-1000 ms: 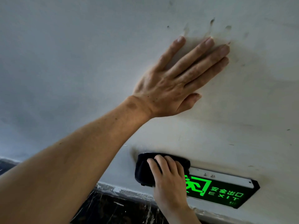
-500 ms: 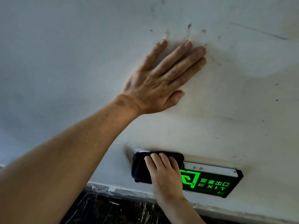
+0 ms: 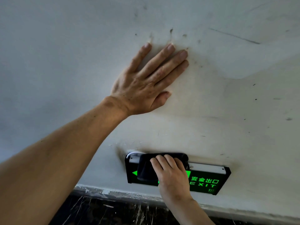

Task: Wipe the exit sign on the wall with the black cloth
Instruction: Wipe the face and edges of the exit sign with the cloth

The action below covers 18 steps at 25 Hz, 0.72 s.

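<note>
Head view: the left hand (image 3: 146, 83) lies flat and open on the wall (image 3: 65, 46); the right hand (image 3: 172, 174) presses the black cloth (image 3: 146, 169) on the exit sign (image 3: 209, 181).

A single wide-angle camera is mounted on the person's head and faces forward and down at a scuffed white wall (image 3: 65, 46) from close range. The left hand (image 3: 142, 88) sits near frame centre and the right hand (image 3: 172, 176) lower centre, over the exit sign (image 3: 209, 181). Dark flooring (image 3: 113, 211) fills the bottom edge. No second view exists, so no region is shared.
</note>
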Each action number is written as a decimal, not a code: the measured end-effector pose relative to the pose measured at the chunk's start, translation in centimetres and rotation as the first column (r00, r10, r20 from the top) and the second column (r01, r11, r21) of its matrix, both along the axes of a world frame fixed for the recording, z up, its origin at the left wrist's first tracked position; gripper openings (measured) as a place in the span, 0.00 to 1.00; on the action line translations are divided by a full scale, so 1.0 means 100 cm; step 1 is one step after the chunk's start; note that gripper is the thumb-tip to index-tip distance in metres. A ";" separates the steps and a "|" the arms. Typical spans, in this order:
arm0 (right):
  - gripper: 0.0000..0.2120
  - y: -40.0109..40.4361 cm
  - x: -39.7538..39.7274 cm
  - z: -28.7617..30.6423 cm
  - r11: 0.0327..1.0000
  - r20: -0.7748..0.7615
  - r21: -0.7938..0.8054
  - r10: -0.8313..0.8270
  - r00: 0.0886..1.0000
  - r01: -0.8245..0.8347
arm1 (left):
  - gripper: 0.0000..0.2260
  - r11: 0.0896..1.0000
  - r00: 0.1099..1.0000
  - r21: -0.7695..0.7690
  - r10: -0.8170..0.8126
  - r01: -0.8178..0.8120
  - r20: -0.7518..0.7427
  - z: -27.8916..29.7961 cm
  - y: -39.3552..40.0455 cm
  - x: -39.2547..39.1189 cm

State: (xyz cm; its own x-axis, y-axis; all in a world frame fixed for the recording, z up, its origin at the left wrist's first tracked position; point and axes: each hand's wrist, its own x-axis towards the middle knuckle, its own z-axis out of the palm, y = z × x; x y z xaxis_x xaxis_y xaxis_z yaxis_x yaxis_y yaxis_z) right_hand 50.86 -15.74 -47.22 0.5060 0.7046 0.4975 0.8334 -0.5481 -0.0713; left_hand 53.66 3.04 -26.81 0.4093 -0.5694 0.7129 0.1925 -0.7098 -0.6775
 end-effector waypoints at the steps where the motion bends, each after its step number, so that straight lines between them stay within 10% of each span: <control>1: 0.22 -0.005 0.003 0.000 1.000 0.024 0.005 -0.004 1.000 0.003 | 0.29 1.000 1.000 0.003 0.004 -0.004 0.001 0.000 0.000 0.000; 18: 0.43 -0.088 0.046 -0.007 0.977 -0.014 -0.208 -0.061 0.998 0.057 | 0.29 0.999 1.000 0.031 0.011 -0.012 0.021 -0.001 0.001 -0.001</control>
